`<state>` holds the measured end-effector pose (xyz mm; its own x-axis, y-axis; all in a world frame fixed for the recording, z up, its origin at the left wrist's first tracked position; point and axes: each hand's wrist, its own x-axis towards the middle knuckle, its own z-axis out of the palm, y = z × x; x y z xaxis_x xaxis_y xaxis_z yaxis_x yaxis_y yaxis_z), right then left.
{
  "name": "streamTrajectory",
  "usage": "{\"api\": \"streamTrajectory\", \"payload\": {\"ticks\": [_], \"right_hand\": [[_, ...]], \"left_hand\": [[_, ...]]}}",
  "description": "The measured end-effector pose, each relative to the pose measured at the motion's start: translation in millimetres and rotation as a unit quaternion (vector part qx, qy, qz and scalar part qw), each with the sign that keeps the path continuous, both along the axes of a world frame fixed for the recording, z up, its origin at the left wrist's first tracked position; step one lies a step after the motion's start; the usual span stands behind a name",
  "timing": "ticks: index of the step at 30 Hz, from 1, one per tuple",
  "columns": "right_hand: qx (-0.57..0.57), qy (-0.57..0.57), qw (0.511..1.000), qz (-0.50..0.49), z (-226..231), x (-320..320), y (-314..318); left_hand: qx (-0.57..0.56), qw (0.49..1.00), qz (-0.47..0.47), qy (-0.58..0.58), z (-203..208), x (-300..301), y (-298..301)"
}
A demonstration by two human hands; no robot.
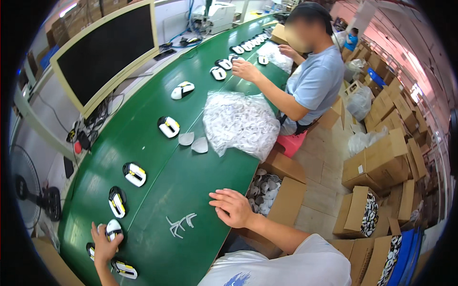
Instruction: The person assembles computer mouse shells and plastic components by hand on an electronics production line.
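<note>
My left hand (105,247) is at the near left of the green table, its thumb and fingers round a white, black and yellow mouse-shaped plastic housing (113,228). Two similar housings lie close by, one partly behind the hand and another housing (125,269) beside the wrist. My right hand (231,208) is over the table's right edge, fingers stretched out and holding nothing. Between the hands lie several thin, curved white strips (180,224). Farther off, two pale curved shell pieces (200,145) rest near a large clear bag of small white parts (241,121).
More housings (135,174) stand in a line along the green table (157,190). A co-worker (312,71) sits at the far right, hands over the table. An open carton (286,198) of pale parts is beside my right arm. A monitor (107,52) and fan (28,190) stand left.
</note>
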<state>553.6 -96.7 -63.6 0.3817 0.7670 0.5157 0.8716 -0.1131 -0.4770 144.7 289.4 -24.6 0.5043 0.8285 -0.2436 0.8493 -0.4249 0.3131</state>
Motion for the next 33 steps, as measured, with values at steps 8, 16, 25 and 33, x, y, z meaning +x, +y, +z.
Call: {"api": "streamTrajectory", "payload": {"ticks": [8,16,25,33], "right_hand": [[0.007,0.004,1.0,0.002,-1.3,6.5,-3.9],[0.012,-0.004,0.998,0.064,21.5,-10.8,20.9],[-0.091,0.121,0.885,0.44,23.6,-109.8,25.4],[-0.191,-0.006,0.719,0.668,35.7,-178.3,115.6]], "left_hand": [[0.08,0.996,-0.031,-0.027,14.4,16.5,6.4],[-0.031,0.912,0.085,-0.399,103.7,-35.0,-17.9],[-0.002,0.813,0.288,-0.506,150.2,-219.3,-196.0],[0.191,0.713,0.577,-0.349,94.3,-389.0,-493.8]]}}
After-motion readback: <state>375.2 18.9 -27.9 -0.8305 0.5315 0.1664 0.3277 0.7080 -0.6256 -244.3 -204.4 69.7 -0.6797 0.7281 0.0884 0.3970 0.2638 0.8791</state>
